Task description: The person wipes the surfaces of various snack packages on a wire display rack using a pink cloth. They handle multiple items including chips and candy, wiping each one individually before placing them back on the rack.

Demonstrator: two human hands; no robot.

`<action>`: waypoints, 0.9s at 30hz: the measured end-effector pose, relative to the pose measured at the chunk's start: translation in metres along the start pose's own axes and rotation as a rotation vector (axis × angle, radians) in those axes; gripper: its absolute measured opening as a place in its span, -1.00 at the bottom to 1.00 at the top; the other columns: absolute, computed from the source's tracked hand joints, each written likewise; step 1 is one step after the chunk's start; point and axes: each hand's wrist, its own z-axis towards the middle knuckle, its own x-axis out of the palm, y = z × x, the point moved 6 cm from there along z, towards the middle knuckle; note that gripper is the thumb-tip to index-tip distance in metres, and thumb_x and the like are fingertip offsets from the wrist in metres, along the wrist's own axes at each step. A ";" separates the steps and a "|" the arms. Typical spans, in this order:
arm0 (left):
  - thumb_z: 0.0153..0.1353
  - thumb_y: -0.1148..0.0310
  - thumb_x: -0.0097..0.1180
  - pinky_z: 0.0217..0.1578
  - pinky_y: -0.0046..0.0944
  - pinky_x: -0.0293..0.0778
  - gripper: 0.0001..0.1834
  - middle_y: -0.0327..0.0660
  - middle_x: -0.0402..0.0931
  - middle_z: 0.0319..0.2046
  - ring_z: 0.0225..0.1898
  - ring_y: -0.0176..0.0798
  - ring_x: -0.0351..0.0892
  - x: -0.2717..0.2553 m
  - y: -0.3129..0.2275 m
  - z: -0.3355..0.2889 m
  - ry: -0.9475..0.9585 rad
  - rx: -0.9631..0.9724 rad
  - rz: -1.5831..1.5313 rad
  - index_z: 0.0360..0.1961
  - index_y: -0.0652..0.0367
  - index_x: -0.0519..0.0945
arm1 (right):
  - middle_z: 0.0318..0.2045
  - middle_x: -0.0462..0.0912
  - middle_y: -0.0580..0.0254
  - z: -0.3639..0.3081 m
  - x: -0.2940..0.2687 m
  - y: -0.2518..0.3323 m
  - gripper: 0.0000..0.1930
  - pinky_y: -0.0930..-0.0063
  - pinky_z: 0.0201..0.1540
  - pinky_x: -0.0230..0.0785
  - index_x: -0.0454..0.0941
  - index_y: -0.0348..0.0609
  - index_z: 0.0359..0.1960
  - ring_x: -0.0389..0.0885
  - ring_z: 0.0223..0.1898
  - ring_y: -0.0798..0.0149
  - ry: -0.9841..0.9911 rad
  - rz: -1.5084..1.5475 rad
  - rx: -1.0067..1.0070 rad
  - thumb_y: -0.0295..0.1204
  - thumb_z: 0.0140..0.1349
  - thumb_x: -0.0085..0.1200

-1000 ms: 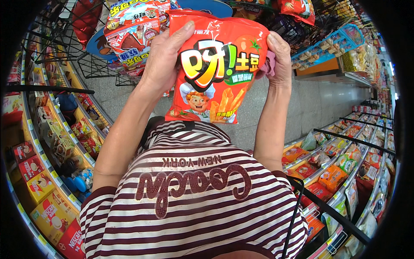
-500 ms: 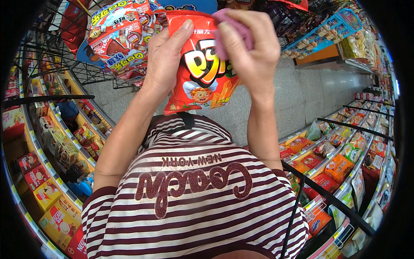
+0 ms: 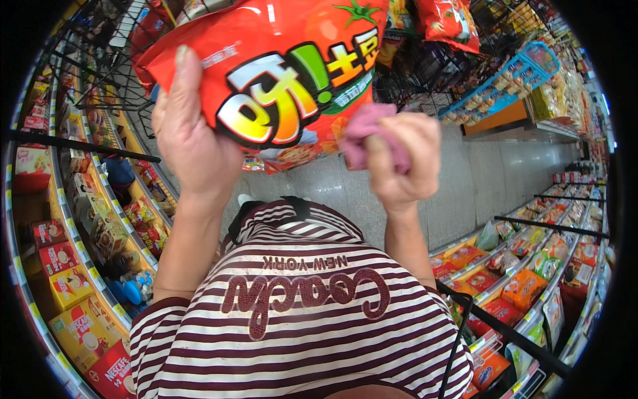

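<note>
A puffy red snack bag (image 3: 219,73) with big coloured lettering is lifted in front of me, tilted, its printed face toward me. My left hand (image 3: 189,133) grips its left end, thumb on the front and the other fingers hidden behind. To the bag's lower right, my right hand (image 3: 405,159) is closed round a crumpled pink-purple cloth (image 3: 375,136). The cloth is at the bag's lower right edge; whether it touches the bag I cannot tell.
Black wire racks (image 3: 100,80) stand ahead on the left, partly behind the bag. Packed shelves (image 3: 86,292) run along my left, more shelves (image 3: 512,272) along my right. A blue hanging rack (image 3: 502,83) is at the far right, above grey floor tiles (image 3: 465,179).
The snack bag has come up closer and turned from upright to slanting. My right hand with the cloth has moved off its top right corner, down to its lower right side.
</note>
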 end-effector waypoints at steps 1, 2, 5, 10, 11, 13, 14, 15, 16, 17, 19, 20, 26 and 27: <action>0.45 0.41 0.03 0.07 -0.24 0.57 -0.74 -0.07 0.64 -0.04 0.04 -0.23 0.64 -0.006 -0.008 -0.001 -0.105 0.019 0.020 0.01 0.38 0.58 | -0.29 0.61 0.12 0.001 -0.005 -0.008 -0.73 0.36 -0.29 0.48 0.63 -0.21 -0.15 0.59 -0.32 0.18 -0.049 0.004 0.074 -0.62 0.07 0.32; 0.49 0.33 -0.03 0.12 -0.19 0.54 -0.67 -0.05 0.61 0.04 0.07 -0.19 0.63 -0.002 -0.017 -0.002 -0.028 -0.018 -0.012 0.07 0.37 0.55 | -0.28 0.61 0.11 0.001 -0.009 -0.015 -0.75 0.37 -0.26 0.48 0.62 -0.24 -0.14 0.59 -0.28 0.19 -0.098 0.010 0.149 -0.63 0.12 0.30; 0.55 0.17 -0.22 0.25 -0.04 0.42 -0.53 -0.01 0.52 0.20 0.17 -0.05 0.57 0.011 -0.036 -0.004 0.284 -0.189 -0.389 0.21 0.34 0.45 | -0.22 0.63 0.12 0.003 -0.011 -0.025 -0.82 0.48 -0.11 0.42 0.59 -0.31 -0.15 0.57 -0.22 0.30 -0.191 0.246 0.339 -0.58 0.22 0.23; 0.54 0.10 -0.21 0.32 0.04 0.33 -0.47 0.00 0.48 0.25 0.26 -0.01 0.48 -0.003 -0.053 -0.003 0.406 -0.299 -0.591 0.27 0.31 0.42 | -0.15 0.64 0.17 0.024 0.009 -0.013 -0.81 0.53 -0.05 0.46 0.56 -0.32 -0.08 0.58 -0.18 0.43 -0.216 0.665 0.529 -0.43 0.42 0.05; 0.54 0.11 -0.21 0.32 0.06 0.34 -0.48 0.00 0.48 0.24 0.26 0.00 0.49 -0.011 -0.055 -0.002 0.402 -0.290 -0.607 0.27 0.30 0.42 | -0.15 0.65 0.16 0.029 0.016 -0.010 -0.80 0.52 -0.05 0.48 0.56 -0.31 -0.07 0.59 -0.18 0.43 -0.208 0.755 0.586 -0.42 0.43 0.03; 0.53 0.14 -0.21 0.28 0.11 0.40 -0.50 0.01 0.50 0.23 0.22 0.03 0.52 -0.026 -0.060 -0.004 0.303 -0.297 -0.592 0.27 0.27 0.43 | -0.15 0.65 0.15 0.035 0.034 -0.003 -0.78 0.50 -0.04 0.51 0.56 -0.31 -0.05 0.62 -0.17 0.42 -0.186 0.940 0.702 -0.39 0.45 0.00; 0.52 0.14 -0.20 0.25 0.12 0.43 -0.51 0.01 0.50 0.22 0.20 0.04 0.54 -0.038 -0.059 -0.006 0.229 -0.321 -0.550 0.27 0.27 0.44 | -0.17 0.65 0.16 0.044 0.047 0.008 -0.75 0.52 -0.08 0.52 0.56 -0.31 -0.04 0.63 -0.20 0.42 -0.179 1.000 0.704 -0.37 0.44 0.01; 0.51 0.14 -0.19 0.23 0.12 0.45 -0.51 0.01 0.51 0.21 0.18 0.04 0.56 -0.050 -0.058 -0.008 0.160 -0.345 -0.509 0.26 0.26 0.45 | -0.19 0.65 0.18 0.049 0.063 0.017 -0.75 0.54 -0.10 0.52 0.56 -0.31 -0.04 0.64 -0.20 0.42 -0.101 0.999 0.707 -0.37 0.42 0.03; 0.51 0.14 -0.18 0.23 0.12 0.46 -0.51 0.01 0.52 0.20 0.17 0.04 0.56 -0.065 -0.055 -0.012 0.079 -0.369 -0.458 0.26 0.26 0.45 | -0.20 0.66 0.20 0.051 0.081 0.026 -0.74 0.57 -0.13 0.50 0.57 -0.30 -0.03 0.63 -0.22 0.44 -0.026 1.036 0.745 -0.36 0.40 0.05; 0.51 0.14 -0.18 0.23 0.11 0.46 -0.51 0.01 0.52 0.20 0.17 0.03 0.57 -0.074 -0.054 -0.014 0.035 -0.374 -0.420 0.25 0.26 0.45 | -0.22 0.66 0.23 0.051 0.099 0.036 -0.74 0.61 -0.16 0.49 0.57 -0.29 -0.03 0.63 -0.25 0.46 0.052 1.069 0.781 -0.36 0.38 0.07; 0.51 0.13 -0.17 0.22 0.10 0.46 -0.51 0.00 0.53 0.19 0.16 0.02 0.57 -0.090 -0.056 -0.019 -0.027 -0.376 -0.351 0.24 0.25 0.46 | -0.28 0.64 0.31 0.041 0.142 0.048 -0.78 0.62 -0.22 0.45 0.58 -0.28 -0.05 0.58 -0.29 0.52 0.121 1.230 0.853 -0.39 0.40 0.07; 0.50 0.13 -0.17 0.22 0.09 0.46 -0.52 0.00 0.53 0.18 0.16 0.02 0.57 -0.097 -0.059 -0.021 -0.042 -0.369 -0.329 0.24 0.25 0.46 | -0.31 0.64 0.35 0.032 0.162 0.056 -0.79 0.63 -0.26 0.43 0.58 -0.28 -0.06 0.55 -0.31 0.55 0.132 1.292 0.892 -0.40 0.42 0.08; 0.50 0.11 -0.15 0.20 0.06 0.47 -0.52 -0.02 0.56 0.15 0.13 -0.01 0.59 -0.141 -0.106 -0.016 -0.017 -0.257 -0.290 0.22 0.23 0.48 | -0.39 0.62 0.43 -0.036 0.231 0.098 -0.83 0.64 -0.31 0.39 0.61 -0.27 -0.14 0.49 -0.37 0.62 0.385 1.174 1.053 -0.42 0.43 0.05; 0.50 0.11 -0.14 0.20 0.05 0.47 -0.53 -0.02 0.56 0.15 0.12 -0.02 0.59 -0.151 -0.118 -0.011 0.009 -0.229 -0.294 0.22 0.23 0.48 | -0.39 0.64 0.42 -0.045 0.237 0.106 -0.83 0.63 -0.31 0.39 0.61 -0.26 -0.14 0.49 -0.37 0.62 0.410 1.131 0.997 -0.42 0.44 0.05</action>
